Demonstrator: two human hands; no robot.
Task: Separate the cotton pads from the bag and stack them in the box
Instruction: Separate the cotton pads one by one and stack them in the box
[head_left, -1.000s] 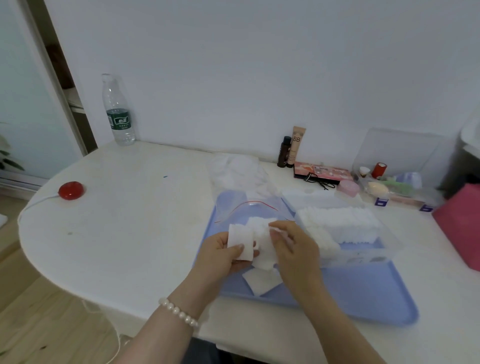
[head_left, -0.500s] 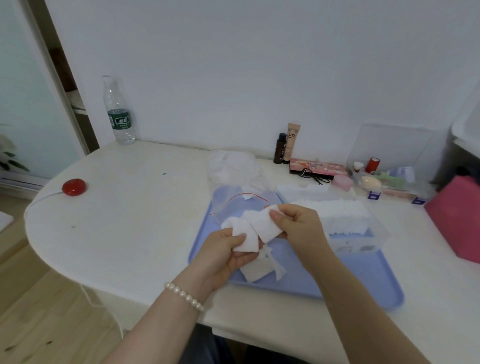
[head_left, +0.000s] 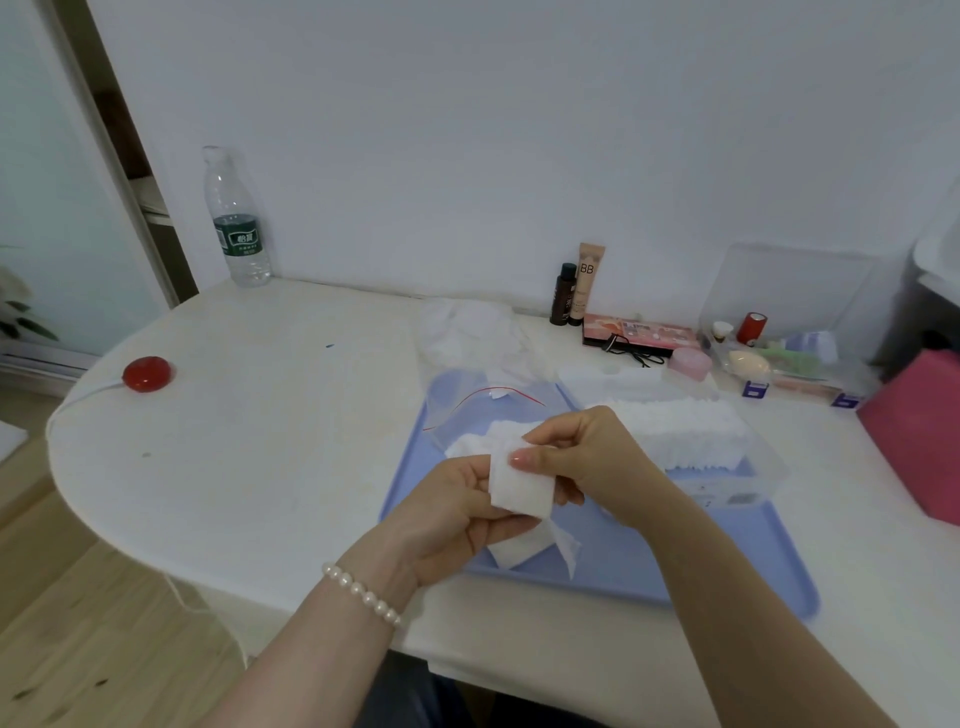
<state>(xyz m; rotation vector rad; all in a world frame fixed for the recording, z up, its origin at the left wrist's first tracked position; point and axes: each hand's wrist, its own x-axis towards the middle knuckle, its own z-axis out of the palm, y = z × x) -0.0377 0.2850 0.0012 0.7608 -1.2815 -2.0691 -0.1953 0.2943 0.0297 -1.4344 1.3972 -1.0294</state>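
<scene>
Both hands meet over the blue tray (head_left: 737, 577). My left hand (head_left: 449, 512) grips a small stack of white square cotton pads (head_left: 522, 486) from the left. My right hand (head_left: 587, 462) pinches the same stack from the right, thumb on top. More loose pads (head_left: 519, 553) lie on the tray just below my hands. Behind them lies the clear zip bag (head_left: 483, 408) with a red seal line, pads showing at its mouth. To the right stands the clear plastic box (head_left: 727, 483), holding a long row of stacked pads (head_left: 680, 431).
A water bottle (head_left: 236, 223) stands at the back left and a red round object (head_left: 147, 373) on a cord lies left. Cosmetic tubes (head_left: 579, 286), a palette (head_left: 639, 332), a clear organizer (head_left: 779, 343) and a pink box (head_left: 919, 431) line the back and right.
My right hand has brought its pad onto the ones in my left hand, so both now hold one stack. The camera has shifted slightly.
</scene>
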